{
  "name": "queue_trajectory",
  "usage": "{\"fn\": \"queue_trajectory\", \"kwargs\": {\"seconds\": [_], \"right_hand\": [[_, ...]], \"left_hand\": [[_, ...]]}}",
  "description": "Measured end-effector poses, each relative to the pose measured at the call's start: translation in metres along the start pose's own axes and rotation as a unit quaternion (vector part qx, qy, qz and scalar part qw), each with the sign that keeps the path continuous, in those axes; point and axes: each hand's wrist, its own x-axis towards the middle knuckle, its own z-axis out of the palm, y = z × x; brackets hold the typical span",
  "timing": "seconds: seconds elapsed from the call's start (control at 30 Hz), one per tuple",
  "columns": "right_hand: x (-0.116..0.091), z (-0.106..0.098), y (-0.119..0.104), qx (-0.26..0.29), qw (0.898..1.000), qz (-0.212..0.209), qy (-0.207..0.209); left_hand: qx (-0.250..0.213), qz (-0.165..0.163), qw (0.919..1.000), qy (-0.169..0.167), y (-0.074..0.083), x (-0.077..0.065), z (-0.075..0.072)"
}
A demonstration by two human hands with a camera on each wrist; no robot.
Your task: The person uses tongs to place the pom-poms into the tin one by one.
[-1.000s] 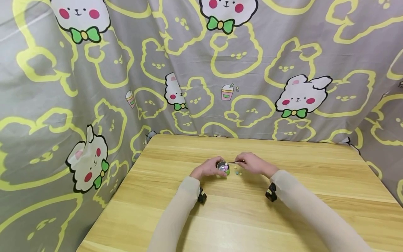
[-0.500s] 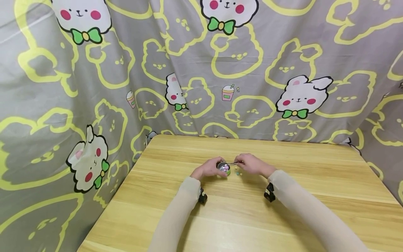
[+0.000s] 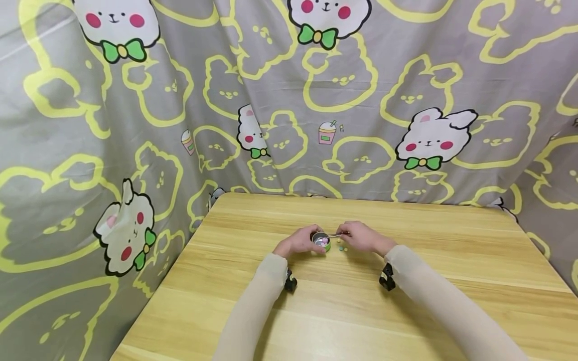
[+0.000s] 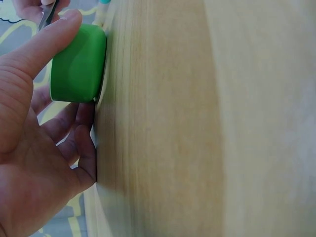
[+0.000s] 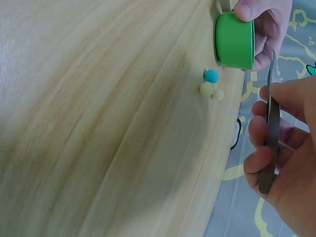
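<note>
In the head view my left hand (image 3: pixel 299 241) holds a small round green tin (image 3: pixel 327 247) on the table, with the thumb on its near side and fingers behind. Pink and pale balls (image 3: pixel 324 241) lie inside the tin. My right hand (image 3: pixel 363 235) grips metal tweezers (image 5: pixel 270 143) between thumb and fingers. Their tips reach over the tin's rim from the right; in the right wrist view the tin's wall partly hides what lies beyond. A blue ball (image 5: pixel 211 75) and two pale yellow balls (image 5: pixel 207 89) sit together on the table beside the tin, near my right hand.
The wooden table (image 3: pixel 316 311) runs back to a grey patterned curtain (image 3: pixel 352 90), which also hangs along its left side. A black wrist camera (image 3: pixel 387 277) is strapped at my right wrist, another (image 3: pixel 291 281) at the left.
My right hand has come slightly lower with the tweezers, whose tips stay over the tin's rim. The left hand keeps its hold on the tin.
</note>
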Motion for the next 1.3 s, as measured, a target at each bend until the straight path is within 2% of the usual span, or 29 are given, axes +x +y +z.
{"fn": "queue_trajectory", "kwargs": {"seconds": [0.3, 0.67, 1.0, 1.3], "right_hand": [[-0.006, -0.008, -0.001, -0.007, 1.0, -0.008, 0.017], [-0.027, -0.018, 0.012, -0.011, 1.0, 0.004, 0.026], [-0.049, -0.014, 0.021, -0.026, 1.0, -0.006, 0.005], [-0.052, -0.006, 0.03, -0.03, 1.0, 0.011, -0.002]], "left_hand": [[0.001, -0.002, 1.0, 0.002, 0.002, -0.002, 0.0], [-0.007, -0.007, 1.0, 0.001, 0.001, -0.001, 0.002], [-0.016, -0.005, 0.9999, -0.001, 0.001, -0.002, 0.002], [-0.02, -0.005, 0.9998, 0.001, 0.0, -0.001, 0.001]]}}
